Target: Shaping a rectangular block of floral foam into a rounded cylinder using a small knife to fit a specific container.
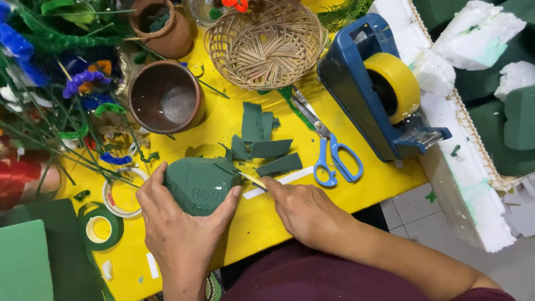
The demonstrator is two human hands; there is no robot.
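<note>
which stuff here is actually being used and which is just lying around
In use: left hand gripping green foam block; right hand holding a thin blade against it.

Lying about: blue scissors, tape dispenser, wicker basket, clay pots, foam offcuts.

The left hand [178, 223] lies palm down, fingers spread and curved in a grasp. The right hand [304, 209] is closed in a fist, forearm angled in from the lower right.

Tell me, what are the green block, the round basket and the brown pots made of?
Green block: looks like florist's foam, matte and crumbly, with cut-off slabs beside it. Basket: woven cane or wicker, pale strands crossing. Pots: probably fired clay, dull reddish-brown, though painted plastic can't be excluded.
</note>
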